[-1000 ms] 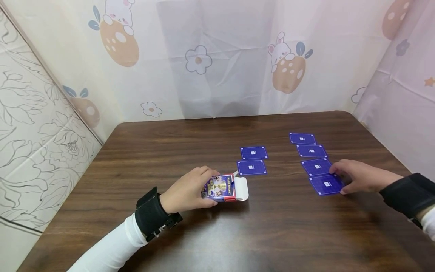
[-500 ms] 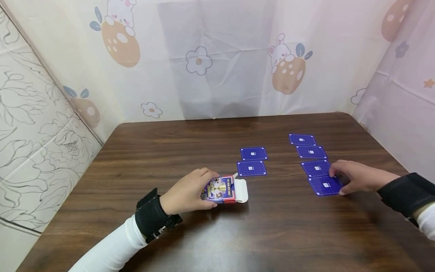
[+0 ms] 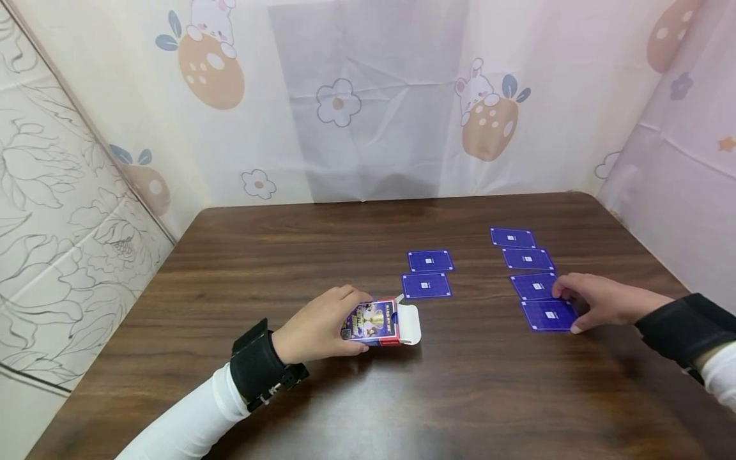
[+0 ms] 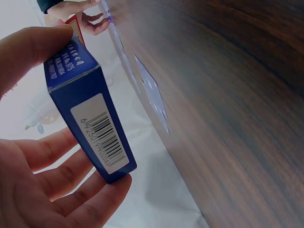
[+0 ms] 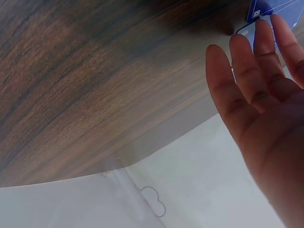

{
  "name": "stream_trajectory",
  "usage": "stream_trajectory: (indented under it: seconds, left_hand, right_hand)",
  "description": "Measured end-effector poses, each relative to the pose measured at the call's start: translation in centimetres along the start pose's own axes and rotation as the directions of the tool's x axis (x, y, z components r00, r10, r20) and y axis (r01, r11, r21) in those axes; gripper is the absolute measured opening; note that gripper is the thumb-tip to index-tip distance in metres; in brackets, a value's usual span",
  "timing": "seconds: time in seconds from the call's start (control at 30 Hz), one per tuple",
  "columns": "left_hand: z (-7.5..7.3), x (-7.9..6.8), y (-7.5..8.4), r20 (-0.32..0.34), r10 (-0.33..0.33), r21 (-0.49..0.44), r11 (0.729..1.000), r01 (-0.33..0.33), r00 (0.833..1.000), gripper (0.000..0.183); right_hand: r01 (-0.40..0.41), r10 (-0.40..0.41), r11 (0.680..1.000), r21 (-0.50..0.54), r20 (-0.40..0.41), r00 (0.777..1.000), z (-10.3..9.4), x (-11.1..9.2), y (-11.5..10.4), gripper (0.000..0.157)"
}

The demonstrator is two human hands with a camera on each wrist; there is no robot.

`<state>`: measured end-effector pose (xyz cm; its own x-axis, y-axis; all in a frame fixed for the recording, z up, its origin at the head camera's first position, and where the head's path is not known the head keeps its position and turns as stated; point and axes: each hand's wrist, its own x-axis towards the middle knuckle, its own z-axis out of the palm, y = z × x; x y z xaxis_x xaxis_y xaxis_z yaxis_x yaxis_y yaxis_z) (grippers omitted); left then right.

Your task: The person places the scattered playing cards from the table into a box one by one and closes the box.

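In the head view my left hand (image 3: 322,326) grips a blue and red card box (image 3: 374,321), its white end flap (image 3: 409,324) folded out to the right. The left wrist view shows thumb on one side of the box, fingers on the other, with a barcode label (image 4: 99,133) on its end. At the right, my right hand (image 3: 609,301) touches the right side of the nearest blue card (image 3: 543,315), thumb at its lower corner and index finger near its upper one. In the right wrist view the fingers (image 5: 244,71) are fairly straight, with the thumb hidden.
Above that card, several more blue cards (image 3: 528,259) continue the right column, back side up. Two others (image 3: 427,285) lie behind the box's flap. The brown wooden table (image 3: 276,249) ends at a printed curtain (image 3: 397,147); a flower-patterned panel (image 3: 75,236) stands left.
My right hand has slid slightly left, and the nearest card has shifted a little left with it. The left hand keeps its hold on the card box.
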<state>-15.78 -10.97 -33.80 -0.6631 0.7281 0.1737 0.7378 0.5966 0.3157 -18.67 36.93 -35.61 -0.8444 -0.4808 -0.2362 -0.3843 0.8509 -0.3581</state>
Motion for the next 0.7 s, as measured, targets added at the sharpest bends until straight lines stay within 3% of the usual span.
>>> stream_trajectory:
  seconds: [0.47,0.7]
  left_hand:
    - [-0.09,0.56,-0.25,-0.025,0.042,0.022,0.999,-0.041,0.999,0.064]
    - [-0.04,0.61,-0.24,-0.011,0.034,0.017,0.999,-0.034,0.999,0.063]
  right_hand:
    - [-0.023,0.022,0.999,-0.028,-0.052,0.998,-0.17,-0.13,-0.12,0.052]
    - [-0.013,0.020,0.998,0.063,-0.099,0.995,-0.47,-0.63,-0.36,0.030]
